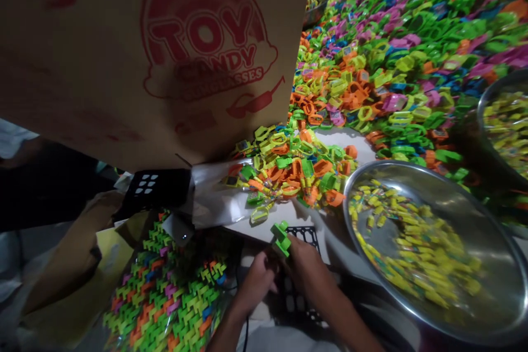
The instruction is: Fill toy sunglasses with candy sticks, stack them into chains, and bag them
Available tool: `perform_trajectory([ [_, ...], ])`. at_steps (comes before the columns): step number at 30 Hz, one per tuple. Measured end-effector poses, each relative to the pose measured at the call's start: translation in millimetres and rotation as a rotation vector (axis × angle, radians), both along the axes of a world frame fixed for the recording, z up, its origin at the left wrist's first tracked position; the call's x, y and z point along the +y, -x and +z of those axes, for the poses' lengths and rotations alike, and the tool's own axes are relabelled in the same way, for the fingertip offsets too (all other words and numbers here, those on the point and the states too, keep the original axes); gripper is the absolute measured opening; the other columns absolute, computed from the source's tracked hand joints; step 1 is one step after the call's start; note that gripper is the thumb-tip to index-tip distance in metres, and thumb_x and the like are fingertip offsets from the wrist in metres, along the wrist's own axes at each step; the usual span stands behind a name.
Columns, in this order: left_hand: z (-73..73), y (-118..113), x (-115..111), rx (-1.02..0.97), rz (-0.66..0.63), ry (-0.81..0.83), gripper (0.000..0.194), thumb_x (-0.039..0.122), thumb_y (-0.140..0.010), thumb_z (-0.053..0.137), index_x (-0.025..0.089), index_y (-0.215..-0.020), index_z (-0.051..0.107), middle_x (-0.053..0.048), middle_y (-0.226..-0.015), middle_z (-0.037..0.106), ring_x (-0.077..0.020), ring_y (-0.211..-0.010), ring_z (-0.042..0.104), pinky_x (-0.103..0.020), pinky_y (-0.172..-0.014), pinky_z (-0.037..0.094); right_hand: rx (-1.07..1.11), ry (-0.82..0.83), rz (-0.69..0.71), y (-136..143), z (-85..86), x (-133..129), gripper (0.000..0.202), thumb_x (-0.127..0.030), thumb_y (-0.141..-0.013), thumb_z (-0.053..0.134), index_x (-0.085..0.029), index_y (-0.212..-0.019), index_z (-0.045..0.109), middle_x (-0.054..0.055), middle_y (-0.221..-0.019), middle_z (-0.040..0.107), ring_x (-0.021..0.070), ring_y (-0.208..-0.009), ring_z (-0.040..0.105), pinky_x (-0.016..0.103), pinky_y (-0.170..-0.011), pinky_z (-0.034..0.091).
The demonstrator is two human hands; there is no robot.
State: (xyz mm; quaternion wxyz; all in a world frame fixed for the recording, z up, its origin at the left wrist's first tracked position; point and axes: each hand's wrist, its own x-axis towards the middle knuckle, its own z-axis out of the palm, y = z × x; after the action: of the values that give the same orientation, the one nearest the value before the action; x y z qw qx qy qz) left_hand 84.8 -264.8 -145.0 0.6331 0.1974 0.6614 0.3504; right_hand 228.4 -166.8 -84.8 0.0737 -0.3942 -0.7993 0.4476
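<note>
Both my hands are close together near the front edge of the white table. A bright green plastic toy piece [281, 237] sticks up from my right hand [304, 261], whose fingers are closed on it. My left hand [260, 274] is just beside and below it, fingers curled inward. What the left fingers hold, if anything, is hidden in shadow. Beyond the hands lies a small pile of green, yellow and orange plastic toys [295, 168], with yellow-wrapped candies among them. A clear plastic sheet or bag [220, 192] lies left of this pile.
A steel bowl of yellow-wrapped candies [355, 176] stands at right. A huge heap of colourful toys [396, 55] fills the back right. A big cardboard box [103, 99] blocks the back left. Toys stacked in rows [173, 302] sit low at left, beside an open carton [70, 264].
</note>
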Motion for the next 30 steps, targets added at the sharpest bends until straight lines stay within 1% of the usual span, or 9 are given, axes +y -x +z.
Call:
perform_trajectory([
  [4,-5.4,4,-14,0.031,0.006,0.039,0.069,0.075,-0.089,0.067,0.015,-0.124,0.063,-0.009,-0.105,0.073,-0.013,-0.058,0.064,-0.027,-0.054,0.05,-0.096,-0.152,0.144,-6,10.7,28,0.027,-0.008,-0.103,0.05,-0.022,-0.113,0.071,0.006,-0.105,0.08,0.0205,-0.092,0.076,0.026,-0.08,0.055],
  [7,-9.2,11,-23,0.005,0.085,0.023,0.075,0.078,-0.083,0.073,0.015,-0.124,0.064,-0.012,-0.108,0.076,-0.0172,-0.068,0.07,-0.025,-0.052,0.048,-0.225,-0.332,0.153,6,9.9,55,0.037,-0.013,-0.109,0.046,-0.022,-0.14,0.065,0.013,-0.129,0.076,0.0242,-0.105,0.077,0.03,-0.085,0.056],
  [9,-10.3,17,-25,-0.026,0.119,-0.016,0.079,0.078,-0.08,0.077,0.014,-0.124,0.066,-0.015,-0.109,0.079,-0.0194,-0.076,0.073,-0.023,-0.053,0.047,-0.278,-0.396,0.165,20,6.7,68,0.041,-0.015,-0.11,0.047,-0.024,-0.146,0.063,0.015,-0.139,0.071,0.026,-0.105,0.077,0.032,-0.082,0.056],
  [13,-7.7,23,-22,-0.091,0.163,-0.035,0.093,0.082,-0.071,0.081,0.011,-0.129,0.066,-0.016,-0.103,0.082,-0.019,-0.072,0.073,-0.021,-0.049,0.04,-0.36,-0.461,0.192,46,0.1,76,0.039,-0.014,-0.109,0.048,-0.023,-0.143,0.064,0.018,-0.135,0.072,0.0261,-0.092,0.079,0.035,-0.082,0.057],
  [16,-2.4,24,-20,-0.119,0.186,-0.02,0.094,0.082,-0.069,0.083,0.012,-0.128,0.064,-0.016,-0.106,0.082,-0.0212,-0.076,0.076,-0.024,-0.053,0.049,-0.344,-0.475,0.211,52,-4.1,76,0.033,-0.015,-0.11,0.049,-0.022,-0.136,0.066,0.016,-0.127,0.075,0.0261,-0.093,0.078,0.042,-0.098,0.054],
  [18,1.4,24,-19,-0.139,0.185,-0.018,0.093,0.08,-0.069,0.084,0.011,-0.129,0.063,-0.017,-0.108,0.081,-0.0221,-0.079,0.077,-0.025,-0.055,0.052,-0.305,-0.461,0.212,48,-6.4,75,0.026,-0.017,-0.109,0.052,-0.023,-0.129,0.069,0.013,-0.123,0.076,0.025,-0.092,0.077,0.039,-0.096,0.052],
  [23,7.8,22,-13,-0.141,0.154,-0.03,0.094,0.076,-0.069,0.087,0.01,-0.131,0.062,-0.015,-0.101,0.082,-0.021,-0.08,0.076,-0.022,-0.054,0.048,-0.159,-0.375,0.052,13,-10.0,68,0.021,-0.025,-0.108,0.051,-0.02,-0.122,0.067,0.013,-0.116,0.076,0.0244,-0.085,0.073,0.031,-0.075,0.048],
  [28,10.2,16,-3,-0.206,0.159,-0.066,0.087,0.069,-0.07,0.092,0.011,-0.129,0.066,-0.013,-0.103,0.081,-0.0211,-0.086,0.074,-0.025,-0.062,0.052,0.057,-0.21,-0.222,-24,-14.4,40,0.019,-0.031,-0.101,0.048,-0.02,-0.102,0.064,0.011,-0.101,0.075,0.027,-0.092,0.072,0.036,-0.083,0.054],
  [30,9.6,13,1,-0.24,0.183,-0.084,0.076,0.063,-0.065,0.098,0.012,-0.115,0.072,-0.009,-0.099,0.079,-0.0196,-0.087,0.072,-0.026,-0.069,0.055,0.156,-0.106,-0.266,-30,-16.0,25,0.024,-0.037,-0.102,0.048,-0.02,-0.099,0.065,0.01,-0.097,0.076,0.0253,-0.091,0.073,0.034,-0.083,0.057],
])
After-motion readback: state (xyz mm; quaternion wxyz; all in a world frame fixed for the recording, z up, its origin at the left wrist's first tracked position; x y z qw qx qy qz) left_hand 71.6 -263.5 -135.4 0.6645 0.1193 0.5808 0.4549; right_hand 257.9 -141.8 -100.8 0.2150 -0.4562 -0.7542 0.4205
